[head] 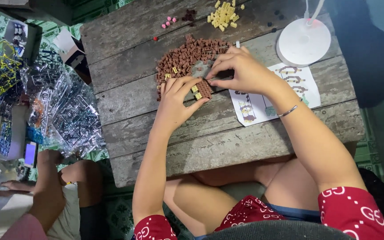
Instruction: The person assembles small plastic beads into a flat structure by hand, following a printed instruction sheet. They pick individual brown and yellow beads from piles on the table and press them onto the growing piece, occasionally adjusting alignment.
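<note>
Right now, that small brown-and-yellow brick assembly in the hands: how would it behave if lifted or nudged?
The brick assembly looks stiff but probably fragile: it is built of tiny studded bricks. Likely light, since the left hand holds it with fingertips while the right hand presses at its edge. Flat-sided, so on the wooden table it should slide, not roll.

Weathered plank worktop (138, 53); on it brown brick pile (185, 55), yellow bricks (223, 15), pink bits (170, 21), printed sheet (298, 84), white lamp base (303, 42).
</note>
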